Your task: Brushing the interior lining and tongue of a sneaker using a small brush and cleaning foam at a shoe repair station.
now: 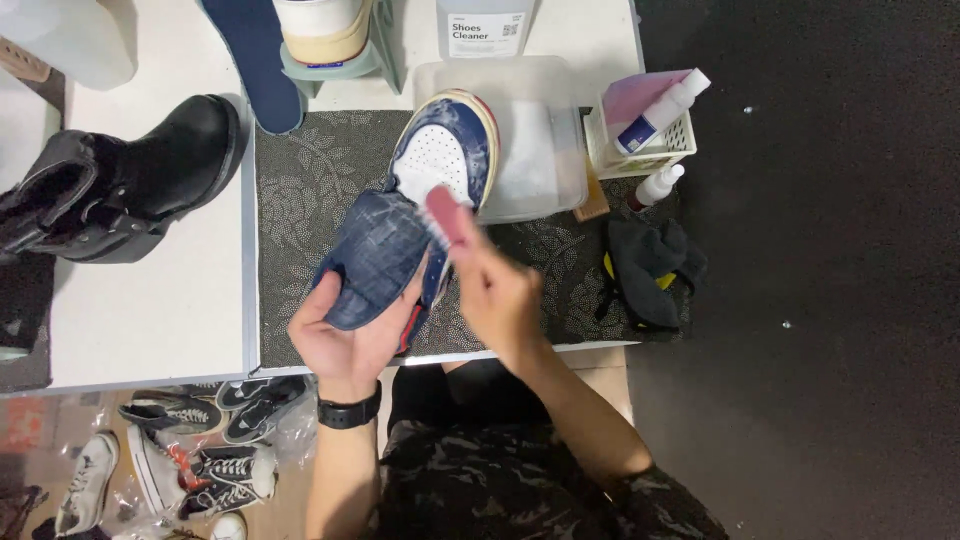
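Observation:
My left hand [345,335] cradles a blue denim and white sneaker [400,220] from below, its soapy white toe pointing away from me over the dark patterned mat [300,170]. A black watch sits on that wrist. My right hand [500,295] grips a pink-handled brush [450,215], blurred, with its head against the side of the sneaker near the laces. The sneaker's toe overlaps the edge of a clear plastic tub [540,130].
A black boot [120,185] lies on the white table at left. A dark insole [255,55], a cleaner bottle [485,25], a small white basket with a spray bottle [650,125] and a dark cloth [650,265] surround the mat. Several shoes [190,450] lie on the floor.

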